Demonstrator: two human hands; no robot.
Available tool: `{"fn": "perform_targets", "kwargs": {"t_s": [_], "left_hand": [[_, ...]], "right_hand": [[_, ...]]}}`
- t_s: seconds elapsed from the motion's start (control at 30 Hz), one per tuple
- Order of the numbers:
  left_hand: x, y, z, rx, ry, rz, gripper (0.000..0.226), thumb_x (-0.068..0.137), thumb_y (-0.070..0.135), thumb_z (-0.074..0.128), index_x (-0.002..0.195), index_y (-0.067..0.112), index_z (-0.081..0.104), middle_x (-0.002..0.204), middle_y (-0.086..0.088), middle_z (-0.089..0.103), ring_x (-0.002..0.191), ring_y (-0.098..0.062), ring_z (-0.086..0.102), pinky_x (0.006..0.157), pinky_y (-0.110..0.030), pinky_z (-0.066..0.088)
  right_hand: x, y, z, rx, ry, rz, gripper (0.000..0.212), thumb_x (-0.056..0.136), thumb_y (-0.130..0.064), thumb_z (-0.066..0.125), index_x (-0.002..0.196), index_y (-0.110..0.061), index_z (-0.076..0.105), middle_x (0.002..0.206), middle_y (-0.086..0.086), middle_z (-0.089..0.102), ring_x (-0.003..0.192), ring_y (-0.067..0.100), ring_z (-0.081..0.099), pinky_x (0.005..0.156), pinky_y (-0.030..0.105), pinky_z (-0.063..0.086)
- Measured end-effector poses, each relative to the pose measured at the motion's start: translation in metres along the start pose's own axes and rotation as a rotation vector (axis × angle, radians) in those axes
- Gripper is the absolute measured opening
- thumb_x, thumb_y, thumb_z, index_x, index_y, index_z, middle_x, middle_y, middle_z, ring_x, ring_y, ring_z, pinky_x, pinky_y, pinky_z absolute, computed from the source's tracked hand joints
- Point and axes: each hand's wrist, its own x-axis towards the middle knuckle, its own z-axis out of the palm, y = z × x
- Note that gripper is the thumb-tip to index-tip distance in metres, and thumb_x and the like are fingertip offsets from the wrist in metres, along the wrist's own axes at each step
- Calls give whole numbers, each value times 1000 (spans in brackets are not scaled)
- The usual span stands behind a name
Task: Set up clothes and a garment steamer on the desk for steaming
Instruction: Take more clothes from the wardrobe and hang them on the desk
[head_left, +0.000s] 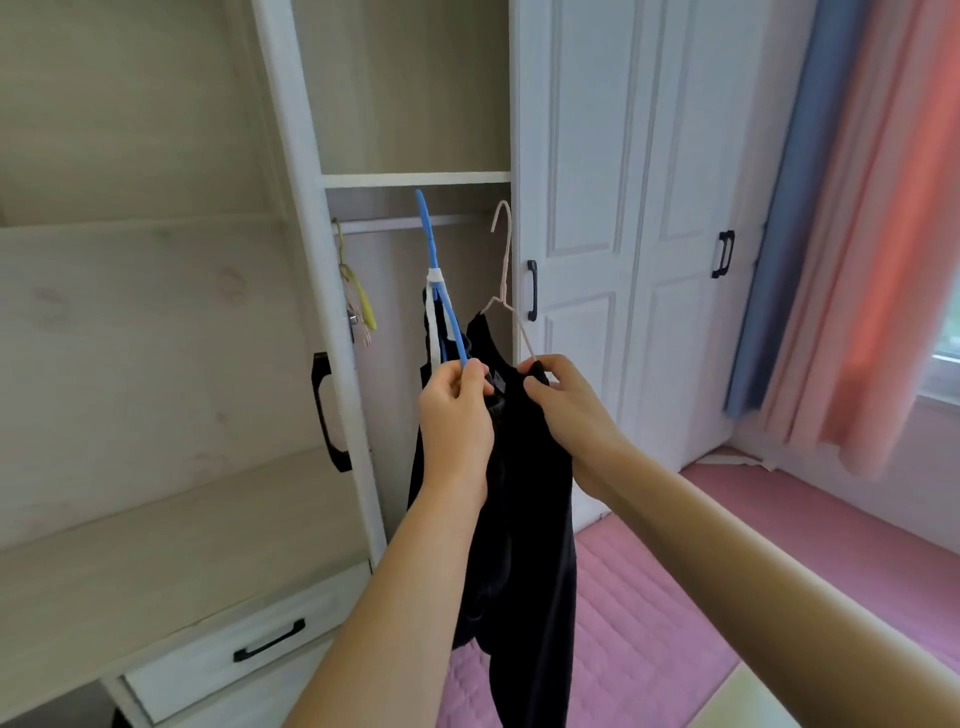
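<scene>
Left hand (454, 410): fingers curled round the lower end of a blue hanger (440, 296). Right hand (563, 400): pinching the collar of the dark garment (524, 519) where the pale wire hanger (503, 260) enters it. Garment: hangs between and below both hands, both equally near, long axis vertical, hooks pointing up towards the wardrobe rail (395, 224); whether either hook catches the rail cannot be told. Beyond: a yellow hanger (358, 291) on the rail; no bench or steamer in view.
</scene>
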Motion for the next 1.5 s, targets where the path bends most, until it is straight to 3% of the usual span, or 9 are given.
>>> {"fn": "perform_targets", "kwargs": {"t_s": [0.3,0.43,0.6,0.7,0.83,0.97,1.17,1.27,1.5], "left_hand": [[-80,30,-32,-66,-14,-26,23,97,23,50,88,8,64,73,4,58,81,-2,58,67,-10,39],[-106,37,-38,-67,18,-17,23,97,22,50,82,12,63,71,5,57,71,2,56,58,1,39],[-145,43,-38,-75,55,-24,25,98,21,50,77,14,62,69,4,57,67,4,56,59,1,41],[-166,50,-34,-65,100,-23,24,97,22,51,78,14,63,69,3,57,67,1,58,63,-3,44],[-200,62,-28,-81,164,-45,22,97,21,52,82,10,64,69,4,60,72,-5,60,71,-12,46],[-229,79,-27,-131,200,-16,22,96,15,52,78,11,64,55,9,57,68,-5,63,75,-15,51],[-262,93,-30,-153,229,27,35,94,9,52,59,12,54,67,1,55,57,-8,55,80,-28,53],[-275,94,-31,-123,258,40,40,95,7,49,55,8,44,78,1,62,56,-7,54,73,-22,51],[-293,102,-42,-221,220,13,17,98,2,39,109,6,51,39,2,33,42,-13,36,78,-34,54]], "right_hand": [[-94,-5,-15,36,-11,41,14,98,-23,45,106,-28,56,103,11,66,80,24,65,76,40,57],[-117,-4,-25,76,-34,63,14,98,-22,47,106,-25,58,104,10,67,79,23,67,72,37,57],[-143,0,-41,107,-83,119,15,98,-21,49,105,-22,61,106,11,66,85,25,67,74,35,57],[-159,0,-58,102,-132,143,15,98,-22,49,106,-21,61,106,11,66,84,24,66,77,36,55],[-178,-2,-80,121,-192,156,15,98,-21,49,107,-20,62,102,8,66,74,17,66,60,25,54],[-195,-3,-95,117,-266,156,15,98,-22,48,107,-20,61,100,6,64,75,17,64,64,26,52],[-220,-5,-100,150,-356,147,15,97,-20,50,105,-20,63,94,3,67,66,13,65,57,24,53],[-231,-7,-99,152,-388,138,15,97,-19,50,105,-19,64,93,4,67,67,13,65,59,25,55],[-246,-11,-100,158,-502,137,15,97,-21,51,106,-20,63,91,1,68,66,12,66,61,26,51]]}}
